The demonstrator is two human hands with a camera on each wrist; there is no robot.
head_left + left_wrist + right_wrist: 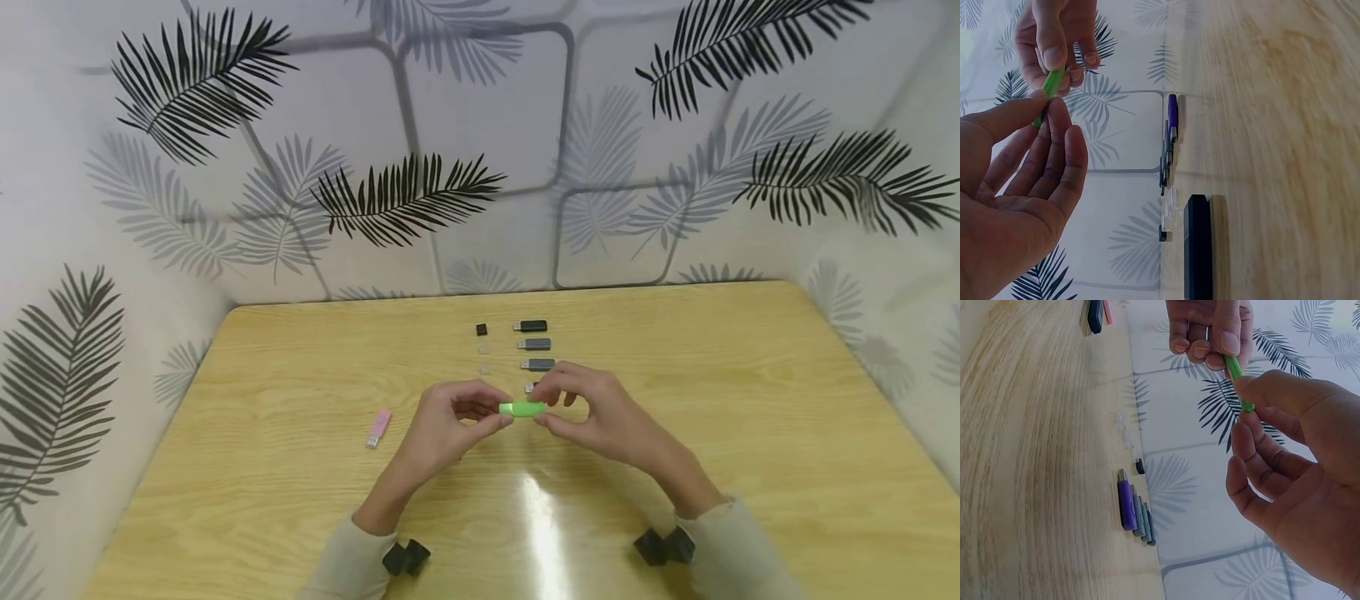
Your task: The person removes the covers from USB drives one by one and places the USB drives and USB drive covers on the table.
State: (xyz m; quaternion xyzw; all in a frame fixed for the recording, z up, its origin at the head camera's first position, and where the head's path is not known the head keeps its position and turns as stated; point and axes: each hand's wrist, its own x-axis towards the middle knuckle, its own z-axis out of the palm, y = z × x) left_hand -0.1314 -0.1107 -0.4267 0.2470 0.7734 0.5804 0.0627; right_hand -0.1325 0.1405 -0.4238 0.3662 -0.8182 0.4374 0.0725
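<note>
A bright green USB flash drive is held above the table between both hands. My left hand pinches its left end between thumb and fingertips. The thumb and fingers of my right hand grip the other end. In the left wrist view the green flash drive slants between the two sets of fingertips. Whether its cap is on cannot be told. A purple flash drive lies on the table, mostly hidden by the right hand in the head view.
Beyond the hands lie a black flash drive and two grey ones. Left of them sit a black cap and clear caps. A pink flash drive lies left. A black bar-shaped object stands near the left hand.
</note>
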